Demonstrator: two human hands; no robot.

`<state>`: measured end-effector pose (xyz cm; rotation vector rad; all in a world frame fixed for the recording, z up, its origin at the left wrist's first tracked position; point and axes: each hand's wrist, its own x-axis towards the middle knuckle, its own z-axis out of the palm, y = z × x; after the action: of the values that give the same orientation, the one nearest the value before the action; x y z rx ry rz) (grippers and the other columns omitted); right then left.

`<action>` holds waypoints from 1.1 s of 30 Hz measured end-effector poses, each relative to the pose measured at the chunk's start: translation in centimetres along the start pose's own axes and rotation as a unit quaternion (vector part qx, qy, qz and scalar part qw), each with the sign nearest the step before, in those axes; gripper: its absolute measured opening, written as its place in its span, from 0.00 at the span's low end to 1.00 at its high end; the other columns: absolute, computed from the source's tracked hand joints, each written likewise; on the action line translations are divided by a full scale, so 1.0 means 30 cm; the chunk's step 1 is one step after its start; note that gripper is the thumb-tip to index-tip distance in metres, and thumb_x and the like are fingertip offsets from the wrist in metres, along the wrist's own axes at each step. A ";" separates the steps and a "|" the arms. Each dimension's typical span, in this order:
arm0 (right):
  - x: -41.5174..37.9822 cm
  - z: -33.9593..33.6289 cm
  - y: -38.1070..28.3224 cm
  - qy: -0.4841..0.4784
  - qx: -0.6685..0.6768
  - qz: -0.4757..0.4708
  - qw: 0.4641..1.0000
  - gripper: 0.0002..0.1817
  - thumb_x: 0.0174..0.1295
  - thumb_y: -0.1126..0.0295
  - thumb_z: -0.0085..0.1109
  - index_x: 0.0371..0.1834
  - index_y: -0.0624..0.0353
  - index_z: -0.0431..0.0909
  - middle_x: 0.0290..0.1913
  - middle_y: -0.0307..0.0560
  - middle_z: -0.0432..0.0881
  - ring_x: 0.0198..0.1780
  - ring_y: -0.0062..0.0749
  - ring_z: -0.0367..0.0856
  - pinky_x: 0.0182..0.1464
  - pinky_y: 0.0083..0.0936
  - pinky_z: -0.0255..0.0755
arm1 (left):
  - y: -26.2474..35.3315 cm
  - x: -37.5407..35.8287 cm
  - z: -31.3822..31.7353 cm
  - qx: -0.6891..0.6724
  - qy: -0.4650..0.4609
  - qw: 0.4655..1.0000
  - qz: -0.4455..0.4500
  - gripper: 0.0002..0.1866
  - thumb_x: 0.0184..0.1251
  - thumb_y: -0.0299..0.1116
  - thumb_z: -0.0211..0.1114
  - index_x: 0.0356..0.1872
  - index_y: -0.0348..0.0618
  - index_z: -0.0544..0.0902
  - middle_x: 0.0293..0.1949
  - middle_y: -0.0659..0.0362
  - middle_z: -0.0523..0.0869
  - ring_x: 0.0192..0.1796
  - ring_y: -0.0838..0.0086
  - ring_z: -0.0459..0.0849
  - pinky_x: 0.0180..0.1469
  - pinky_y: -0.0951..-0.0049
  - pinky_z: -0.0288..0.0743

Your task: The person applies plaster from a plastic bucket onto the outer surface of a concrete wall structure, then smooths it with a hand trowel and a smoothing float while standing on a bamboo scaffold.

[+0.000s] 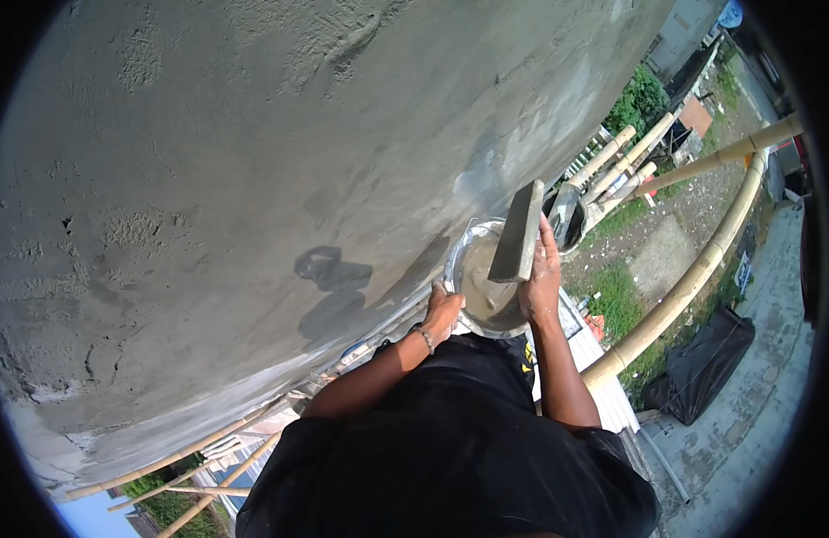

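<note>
Head view | one left hand (443,312) gripping rim of one metal pan (479,296) of wet mortar | one right hand (540,280) closed around one flat float (518,231), held over the pan between both hands | one plastered wall (253,179) just beyond the left hand | bamboo poles (692,278) right of the right hand

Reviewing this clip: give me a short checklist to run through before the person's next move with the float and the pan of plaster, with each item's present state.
1. Left hand grips the rim of the round metal pan of grey plaster: ok.
2. Right hand holds the flat grey rectangular float: ok.
3. Float edge rests over the pan: ok.
4. Plaster left in the pan: ok, wet mix visible.
5. Grey plastered wall evenly covered: not ok, rough pitted patches at left.
6. Footing on the bamboo scaffold poles: cannot tell, feet hidden.
</note>
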<state>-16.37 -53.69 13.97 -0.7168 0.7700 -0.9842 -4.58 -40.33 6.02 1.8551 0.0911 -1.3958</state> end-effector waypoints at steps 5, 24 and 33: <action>0.116 0.299 -0.011 0.091 -0.194 -0.151 0.965 0.26 0.75 0.67 0.47 0.74 0.57 0.62 0.45 0.40 0.78 0.34 0.17 0.68 0.41 0.21 0.69 | -0.066 0.067 -0.050 -0.033 0.043 0.997 0.057 0.29 0.55 0.25 0.58 0.60 0.34 0.63 0.45 0.48 0.77 0.41 0.66 0.80 0.32 0.68 0.78; 0.071 0.475 0.208 0.129 -0.247 -0.237 0.931 0.30 0.74 0.64 0.47 0.77 0.58 0.57 0.29 0.38 0.72 0.27 0.18 0.63 0.34 0.21 0.66 | -0.258 0.133 -0.250 -0.076 -0.068 0.993 0.053 0.27 0.64 0.37 0.68 0.62 0.42 0.69 0.57 0.57 0.77 0.57 0.73 0.77 0.53 0.70 0.75; 0.418 0.310 0.048 0.220 -0.142 -0.169 0.950 0.27 0.73 0.67 0.51 0.75 0.55 0.62 0.25 0.34 0.73 0.25 0.14 0.68 0.29 0.18 0.67 | -0.126 -0.010 -0.223 0.022 0.009 1.000 0.010 0.35 0.51 0.24 0.56 0.66 0.37 0.59 0.57 0.49 0.72 0.53 0.64 0.77 0.51 0.69 0.76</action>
<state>-3.71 -62.92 14.85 -0.9124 1.2229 -1.3872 -1.34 -33.49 4.72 1.8994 0.0508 -1.3787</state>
